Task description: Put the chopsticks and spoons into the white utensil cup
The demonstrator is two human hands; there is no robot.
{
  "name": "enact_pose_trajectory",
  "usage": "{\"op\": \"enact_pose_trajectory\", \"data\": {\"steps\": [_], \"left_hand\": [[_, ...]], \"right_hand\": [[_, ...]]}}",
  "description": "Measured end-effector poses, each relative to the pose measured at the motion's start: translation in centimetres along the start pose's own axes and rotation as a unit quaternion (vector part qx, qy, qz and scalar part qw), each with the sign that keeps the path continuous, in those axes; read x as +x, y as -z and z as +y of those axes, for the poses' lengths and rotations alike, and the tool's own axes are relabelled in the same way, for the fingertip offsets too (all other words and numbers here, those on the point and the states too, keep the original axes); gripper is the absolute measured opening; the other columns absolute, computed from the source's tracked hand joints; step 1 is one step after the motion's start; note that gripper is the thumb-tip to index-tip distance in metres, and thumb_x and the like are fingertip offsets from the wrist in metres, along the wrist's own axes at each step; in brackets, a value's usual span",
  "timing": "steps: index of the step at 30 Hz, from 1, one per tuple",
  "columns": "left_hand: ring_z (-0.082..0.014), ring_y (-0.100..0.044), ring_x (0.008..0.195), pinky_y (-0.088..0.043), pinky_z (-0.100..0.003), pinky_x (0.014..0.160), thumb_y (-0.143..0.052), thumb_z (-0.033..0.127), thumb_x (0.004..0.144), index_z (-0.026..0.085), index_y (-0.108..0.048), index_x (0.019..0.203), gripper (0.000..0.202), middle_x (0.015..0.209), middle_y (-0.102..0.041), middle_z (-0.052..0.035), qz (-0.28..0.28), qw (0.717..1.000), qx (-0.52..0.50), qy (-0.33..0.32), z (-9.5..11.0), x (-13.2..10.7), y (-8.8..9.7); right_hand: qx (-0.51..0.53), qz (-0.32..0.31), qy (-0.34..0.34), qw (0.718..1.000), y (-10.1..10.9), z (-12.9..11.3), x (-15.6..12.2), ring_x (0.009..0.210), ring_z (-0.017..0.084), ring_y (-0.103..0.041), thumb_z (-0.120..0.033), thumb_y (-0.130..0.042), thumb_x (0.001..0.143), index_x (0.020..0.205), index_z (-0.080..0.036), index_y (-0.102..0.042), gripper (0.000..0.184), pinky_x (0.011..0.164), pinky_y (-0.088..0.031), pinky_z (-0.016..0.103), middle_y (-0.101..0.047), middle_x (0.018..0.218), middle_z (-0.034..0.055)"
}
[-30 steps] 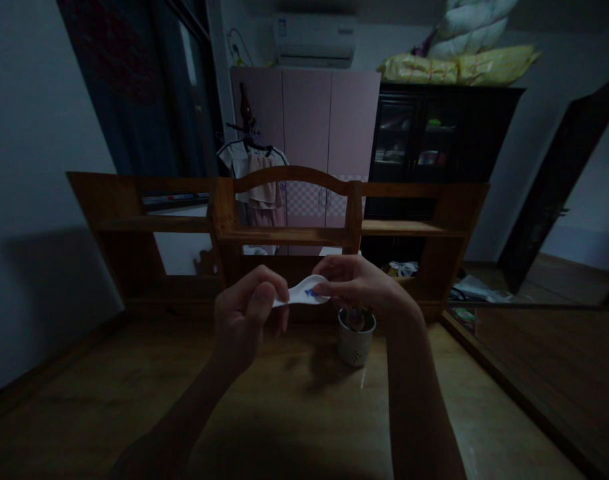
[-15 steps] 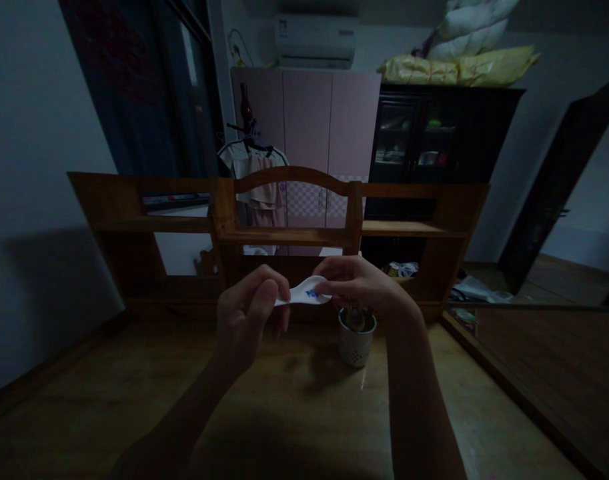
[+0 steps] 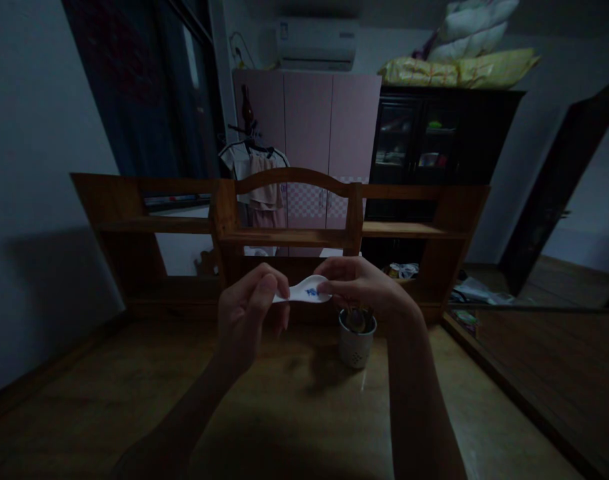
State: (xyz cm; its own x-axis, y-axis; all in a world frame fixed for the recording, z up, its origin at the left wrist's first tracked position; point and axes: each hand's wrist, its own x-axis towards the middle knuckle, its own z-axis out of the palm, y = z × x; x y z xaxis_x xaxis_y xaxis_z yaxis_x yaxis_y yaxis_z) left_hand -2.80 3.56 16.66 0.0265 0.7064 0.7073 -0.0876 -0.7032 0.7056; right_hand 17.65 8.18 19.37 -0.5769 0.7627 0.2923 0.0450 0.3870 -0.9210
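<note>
In the head view, the left hand [image 3: 245, 315] is pinching the narrow handle end of a white spoon [image 3: 298, 292] between thumb and bent fingers, its lower fingers curling loosely below. The right hand [image 3: 360, 285] is gripping the broad bowl end from the right, its thumb resting on the inner face beside a blue mark and its fingers curving behind. The spoon is lying roughly level between both hands, raised above the wooden table [image 3: 284, 420], its bowl pointing right.

Just below and beyond the right hand, a pale cup [image 3: 355, 348] is standing on the table, holding some utensils that are too dim to tell apart. Along the table's far side a wooden shelf [image 3: 289, 236] is running left to right. Farther off, a pink wardrobe [image 3: 308, 120] is standing left of a dark cabinet [image 3: 471, 133].
</note>
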Motion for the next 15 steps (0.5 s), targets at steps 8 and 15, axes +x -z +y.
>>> {"op": "enact_pose_trajectory", "data": {"steps": [8, 15], "left_hand": [[-0.0089, -0.047, 0.035, -0.032, -0.019, 0.035, -0.044, 0.042, 0.093, 0.016, -0.056, 0.074, 0.034, 0.045, -0.052, 0.0015, -0.005, 1.0, -0.004, 0.003, -0.25, 0.06, 0.11], [-0.0097, -0.048, 0.036, -0.034, -0.019, 0.035, -0.046, 0.043, 0.091, 0.017, -0.055, 0.073, 0.033, 0.046, -0.053, 0.0016, -0.019, 1.0, 0.0, 0.012, 0.33, 0.09, 0.05]], "right_hand": [[0.012, -0.005, 0.013, 1.0, 0.06, -0.01, -0.12, 0.052, 0.007, -0.047, -0.025, -0.071, 0.079, 0.104, -0.017, -0.063, 0.027, 0.043, -0.036, 0.016, -0.063, 0.084, 0.0029], [0.006, 0.005, 0.006, 1.0, 0.04, -0.09, -0.1, 0.054, 0.008, -0.049, -0.027, -0.074, 0.076, 0.104, -0.017, -0.063, 0.032, 0.043, -0.038, 0.016, -0.063, 0.084, 0.0029]]}}
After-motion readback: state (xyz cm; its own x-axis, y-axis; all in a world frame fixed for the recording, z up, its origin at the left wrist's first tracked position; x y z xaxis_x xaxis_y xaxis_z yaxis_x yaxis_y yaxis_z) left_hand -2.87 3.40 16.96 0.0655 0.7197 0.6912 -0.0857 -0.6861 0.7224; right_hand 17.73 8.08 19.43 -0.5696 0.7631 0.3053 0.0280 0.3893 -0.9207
